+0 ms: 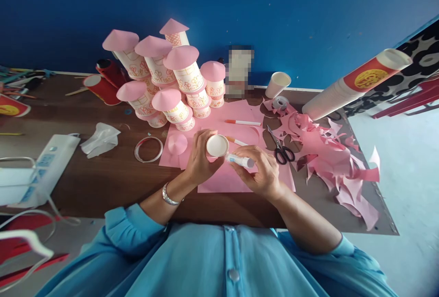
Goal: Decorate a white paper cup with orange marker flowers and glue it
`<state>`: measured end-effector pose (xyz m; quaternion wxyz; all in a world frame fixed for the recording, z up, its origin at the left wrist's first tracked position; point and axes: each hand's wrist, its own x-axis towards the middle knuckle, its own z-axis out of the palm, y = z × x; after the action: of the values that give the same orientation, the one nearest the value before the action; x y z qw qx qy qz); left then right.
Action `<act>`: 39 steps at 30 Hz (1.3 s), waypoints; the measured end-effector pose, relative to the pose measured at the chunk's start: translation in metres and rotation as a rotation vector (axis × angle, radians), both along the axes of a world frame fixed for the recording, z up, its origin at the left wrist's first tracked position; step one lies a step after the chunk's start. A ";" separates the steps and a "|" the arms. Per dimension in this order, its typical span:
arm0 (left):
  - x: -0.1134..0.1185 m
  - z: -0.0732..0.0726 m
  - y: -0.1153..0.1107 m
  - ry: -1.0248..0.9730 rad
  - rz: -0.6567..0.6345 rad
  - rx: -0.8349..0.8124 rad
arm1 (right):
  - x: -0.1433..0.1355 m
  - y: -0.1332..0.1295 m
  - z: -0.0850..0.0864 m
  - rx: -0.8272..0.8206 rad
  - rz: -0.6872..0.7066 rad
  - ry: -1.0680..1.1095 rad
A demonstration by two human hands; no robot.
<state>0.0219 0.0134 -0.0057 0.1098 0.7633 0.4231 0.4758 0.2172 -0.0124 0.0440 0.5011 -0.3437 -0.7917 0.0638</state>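
Observation:
My left hand (202, 162) is wrapped round a white paper cup (217, 146), whose round end faces up toward me. In my right hand (262, 169) is a white glue stick (242, 161) with blue print, its tip close to the cup's side; whether they touch cannot be made out. Both hands are over pink paper sheets (219, 182). A small pink cone (177, 143) lies left of the cup. Behind it stand several decorated cup towers (187, 75) with pink cone roofs. Two markers (243, 122) lie on the sheets.
Black-handled scissors (284, 154) and pink scraps (322, 150) lie at the right, near a leaning stack of cups (356, 84). A single cup (277, 84) stands by the wall. Tape (148, 149), crumpled plastic (101, 140) and a power strip (48, 169) are at the left.

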 end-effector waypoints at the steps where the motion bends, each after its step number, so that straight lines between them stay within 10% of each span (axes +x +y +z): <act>1: 0.000 0.000 0.000 0.006 0.003 -0.002 | 0.000 -0.001 0.001 -0.001 -0.001 0.013; 39: 0.003 -0.002 0.001 0.047 -0.032 0.035 | -0.003 -0.006 0.004 0.110 0.009 -0.018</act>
<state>0.0252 0.0140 -0.0075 0.0942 0.7827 0.4051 0.4630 0.2140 -0.0188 0.0481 0.5118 -0.3126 -0.8000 0.0194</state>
